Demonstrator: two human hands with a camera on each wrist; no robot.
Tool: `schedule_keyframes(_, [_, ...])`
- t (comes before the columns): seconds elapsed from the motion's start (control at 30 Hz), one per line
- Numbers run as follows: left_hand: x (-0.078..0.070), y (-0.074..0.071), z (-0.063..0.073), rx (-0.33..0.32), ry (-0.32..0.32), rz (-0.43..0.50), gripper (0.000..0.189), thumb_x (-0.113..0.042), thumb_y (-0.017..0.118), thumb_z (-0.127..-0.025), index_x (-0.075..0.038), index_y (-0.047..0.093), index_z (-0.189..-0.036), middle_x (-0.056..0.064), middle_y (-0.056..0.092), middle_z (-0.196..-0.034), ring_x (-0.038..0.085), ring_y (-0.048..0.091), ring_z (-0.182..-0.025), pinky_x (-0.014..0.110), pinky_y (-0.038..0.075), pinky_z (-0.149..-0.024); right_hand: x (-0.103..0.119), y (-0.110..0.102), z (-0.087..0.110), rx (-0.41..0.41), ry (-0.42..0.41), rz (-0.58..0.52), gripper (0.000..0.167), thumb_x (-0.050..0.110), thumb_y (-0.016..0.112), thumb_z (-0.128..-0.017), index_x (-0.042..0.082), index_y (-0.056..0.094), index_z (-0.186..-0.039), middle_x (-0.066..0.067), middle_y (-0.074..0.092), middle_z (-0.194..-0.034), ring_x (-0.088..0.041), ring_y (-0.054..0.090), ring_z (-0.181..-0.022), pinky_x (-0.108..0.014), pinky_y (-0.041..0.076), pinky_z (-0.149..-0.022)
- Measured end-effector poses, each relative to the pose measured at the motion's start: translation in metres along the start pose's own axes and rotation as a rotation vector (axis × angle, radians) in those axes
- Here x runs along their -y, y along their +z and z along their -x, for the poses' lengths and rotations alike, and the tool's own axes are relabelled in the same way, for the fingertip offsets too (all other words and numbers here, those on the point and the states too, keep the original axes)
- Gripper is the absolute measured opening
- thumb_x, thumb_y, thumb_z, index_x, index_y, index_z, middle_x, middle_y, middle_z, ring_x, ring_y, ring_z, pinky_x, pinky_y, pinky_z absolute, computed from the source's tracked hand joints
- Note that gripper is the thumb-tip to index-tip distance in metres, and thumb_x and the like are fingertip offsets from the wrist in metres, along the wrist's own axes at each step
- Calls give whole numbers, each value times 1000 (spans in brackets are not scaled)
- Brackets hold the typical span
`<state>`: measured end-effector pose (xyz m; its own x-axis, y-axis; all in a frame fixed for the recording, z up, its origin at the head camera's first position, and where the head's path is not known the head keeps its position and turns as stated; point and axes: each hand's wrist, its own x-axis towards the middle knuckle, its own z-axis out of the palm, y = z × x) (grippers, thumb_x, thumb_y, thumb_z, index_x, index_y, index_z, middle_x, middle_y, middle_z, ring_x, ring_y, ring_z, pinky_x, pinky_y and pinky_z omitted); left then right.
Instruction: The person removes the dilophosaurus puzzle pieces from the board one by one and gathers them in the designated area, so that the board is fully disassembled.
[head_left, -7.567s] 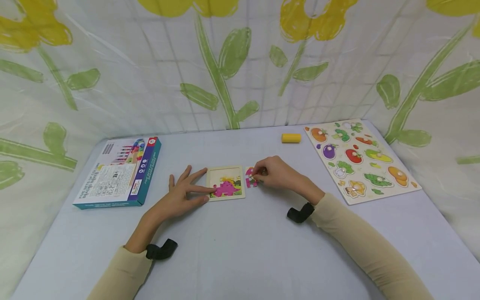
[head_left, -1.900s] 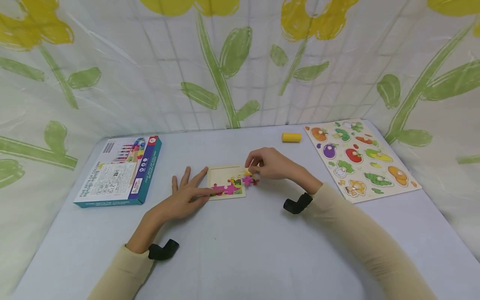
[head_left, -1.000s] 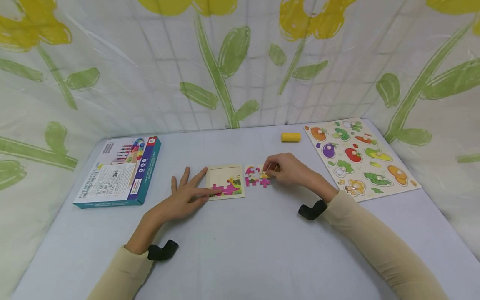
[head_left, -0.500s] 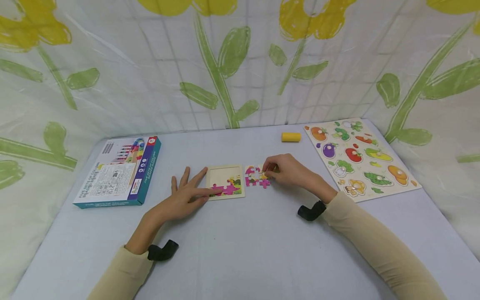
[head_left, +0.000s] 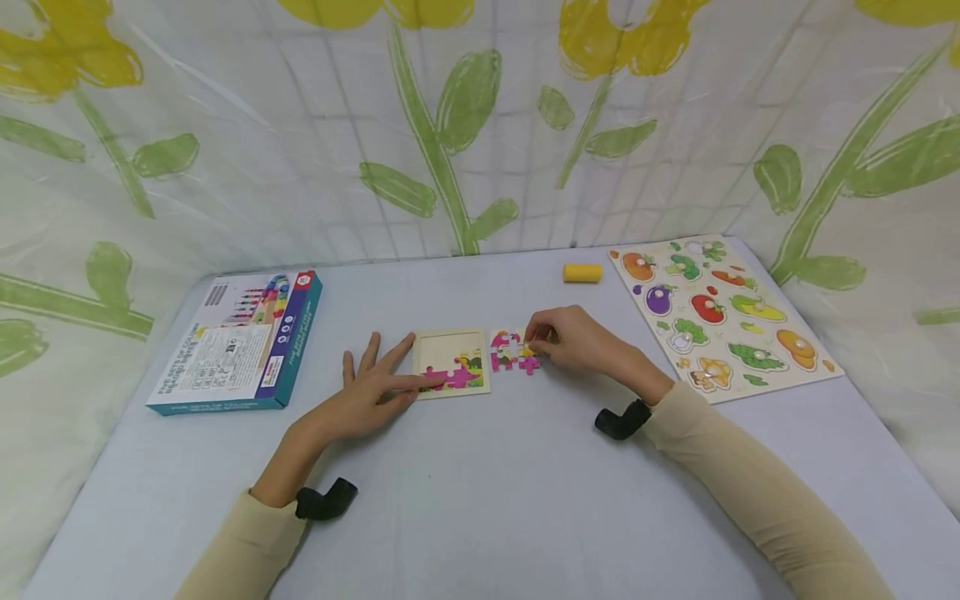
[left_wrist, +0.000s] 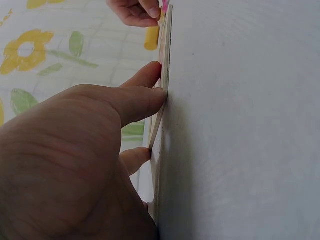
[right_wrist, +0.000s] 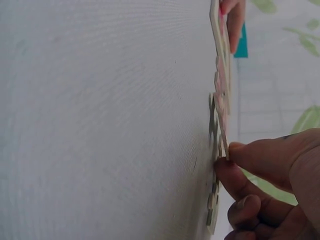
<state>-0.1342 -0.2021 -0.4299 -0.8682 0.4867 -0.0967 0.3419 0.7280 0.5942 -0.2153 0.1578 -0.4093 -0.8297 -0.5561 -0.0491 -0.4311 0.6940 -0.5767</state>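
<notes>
A small square wooden puzzle tray (head_left: pixel 450 334) lies mid-table with pink dinosaur pieces (head_left: pixel 471 379) along its lower part. My left hand (head_left: pixel 367 398) is spread at its left side, index finger resting on the pieces and other fingers at the frame. In the left wrist view the fingertips (left_wrist: pixel 159 95) touch the tray's edge. Just right of the tray several loose pink jigsaw pieces (head_left: pixel 502 363) lie close together. My right hand (head_left: pixel 572 337) pinches a thin jigsaw piece (right_wrist: pixel 223 131) between thumb and forefinger, tilted above the others. Its picture is mostly hidden by the fingers.
A boxed toy (head_left: pixel 232 342) lies at the left. A yellow cylinder (head_left: pixel 582 273) lies near the back edge. On the right is a vegetable peg puzzle board (head_left: pixel 727 325). Flower-printed sheeting (head_left: pixel 300 192) rises behind the table.
Since about two seconds ago, my right hand has moved right, away from the tray's edge, uncovering loose pieces. It has barely moved in the last second. My left hand stays on the tray.
</notes>
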Motion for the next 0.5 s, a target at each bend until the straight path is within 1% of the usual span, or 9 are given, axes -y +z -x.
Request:
schedule_keyframes(0.2, [0, -1, 0, 0, 6, 9, 35, -25, 59, -108, -32, 71, -140, 17, 12, -180, 58, -17, -161, 83, -22, -116, 1, -1, -1, 13, 14, 1, 7, 16, 71, -102, 15, 76, -106, -1, 76, -95, -17, 60, -83, -32, 51, -77])
schedule_keyframes(0.5, [1, 0, -1, -2, -3, -4, 36, -24, 60, -107, -33, 71, -140, 17, 12, -180, 57, -17, -161, 82, -22, -116, 1, -3, -1, 0, 3, -2, 7, 16, 71, -102, 14, 76, -106, -1, 75, -92, -16, 58, -78, -29, 49, -71])
